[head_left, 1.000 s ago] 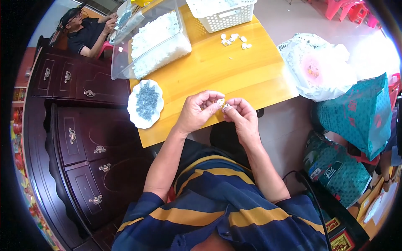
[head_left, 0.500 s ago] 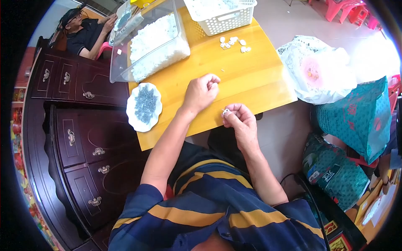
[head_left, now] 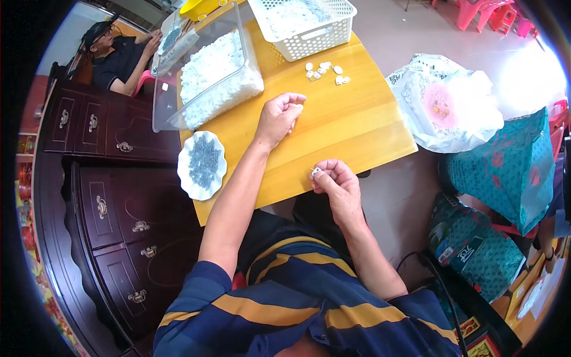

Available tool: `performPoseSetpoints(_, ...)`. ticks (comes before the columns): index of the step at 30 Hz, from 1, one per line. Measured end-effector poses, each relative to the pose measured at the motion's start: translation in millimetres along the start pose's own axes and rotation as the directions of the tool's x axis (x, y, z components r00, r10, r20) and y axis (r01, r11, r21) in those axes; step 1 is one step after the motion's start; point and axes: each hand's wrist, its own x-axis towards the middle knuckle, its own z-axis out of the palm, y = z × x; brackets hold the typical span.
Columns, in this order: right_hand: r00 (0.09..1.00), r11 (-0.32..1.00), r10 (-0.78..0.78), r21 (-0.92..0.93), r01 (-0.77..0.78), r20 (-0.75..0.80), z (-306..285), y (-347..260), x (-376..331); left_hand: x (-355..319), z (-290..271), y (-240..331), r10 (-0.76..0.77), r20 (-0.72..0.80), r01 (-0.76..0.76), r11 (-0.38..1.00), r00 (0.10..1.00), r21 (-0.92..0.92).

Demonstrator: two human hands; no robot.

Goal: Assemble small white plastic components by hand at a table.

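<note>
My left hand point(head_left: 278, 120) is over the middle of the yellow wooden table point(head_left: 351, 137), thumb and fingers closed together; anything between them is too small to make out. Nearer to me, just off the table's front edge, my right hand point(head_left: 338, 189) pinches a small white plastic clip point(head_left: 317, 171) with a thin pin showing at it. On the left of the table is a scalloped white plate point(head_left: 185, 174) holding a heap of grey metal nails point(head_left: 204, 162). Several loose white plastic pieces point(head_left: 324, 70) lie beyond my left hand.
A clear plastic bin point(head_left: 253, 89) of white pieces and a white perforated basket point(head_left: 315, 44) stand at the back. Dark drawers point(head_left: 137, 196) border the left. A white plastic bag point(head_left: 470, 113) and teal bags point(head_left: 505, 172) stand right. Another person point(head_left: 122, 56) sits at far left.
The view has shifted slightly. A tiny sliver on the table beside my left hand no longer shows. My left fingers have drawn closer together; my right hand still pinches the clip.
</note>
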Motion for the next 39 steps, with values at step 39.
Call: performPoseSetpoints(39,1.000,0.999,0.014,0.044,-0.014,0.004,1,1,-2,-51,-3,-20,0.592,-0.138,-0.201,0.470,0.794,0.859)
